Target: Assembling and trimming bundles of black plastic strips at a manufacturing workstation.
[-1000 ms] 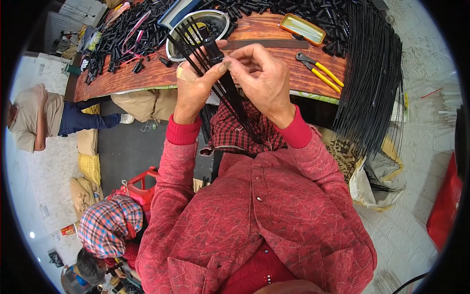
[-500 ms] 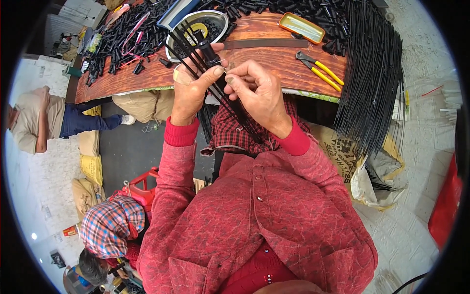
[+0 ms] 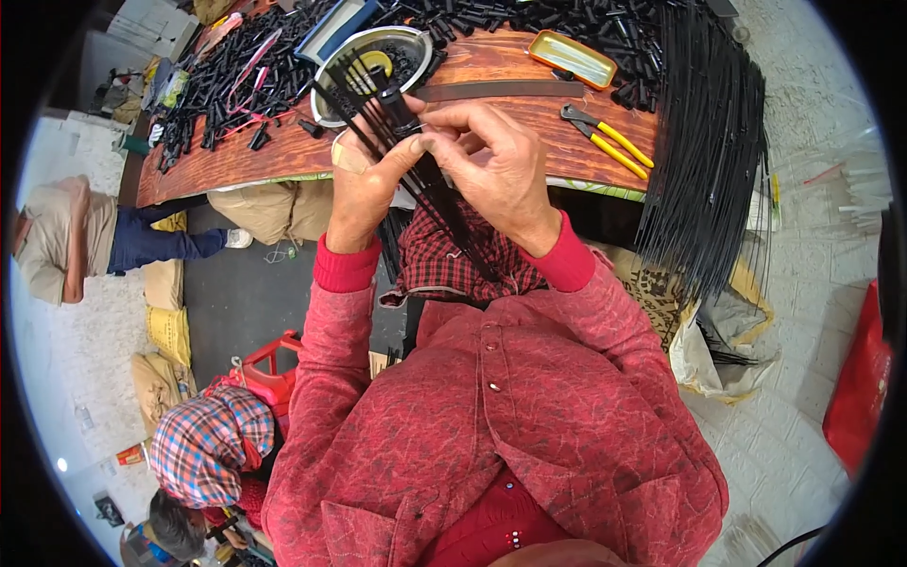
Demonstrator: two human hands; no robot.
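Observation:
My left hand [image 3: 361, 197] is closed around a bundle of thin black rods [image 3: 442, 210] that look like umbrella ribs. It also steadies a black plastic tube [image 3: 394, 102] with a collar, set among the upper ends of the rods. A piece of tan tape sticks to this hand near the thumb. My right hand [image 3: 503, 159] is pinched shut at the collar, its thumb tip close to the left thumb. What lies between its fingertips is too small to make out. The lower ends of the rods slant down over a checked cloth [image 3: 439, 255] on my lap.
On the wooden table [image 3: 529, 142] lie yellow-handled pincers [image 3: 609, 140], a flat metal bar [image 3: 501, 90], a yellow-rimmed tin [image 3: 572, 59] and a metal bowl [image 3: 422, 42] of small parts. Black tubes [image 3: 213, 104] are heaped behind. Black rods [image 3: 704, 151] overhang at right. Two people [image 3: 213, 444] are at left.
My right fingers have moved up and in against the collar, over the spot where they were pinching lower beside it. My left hand keeps its hold on the rods.

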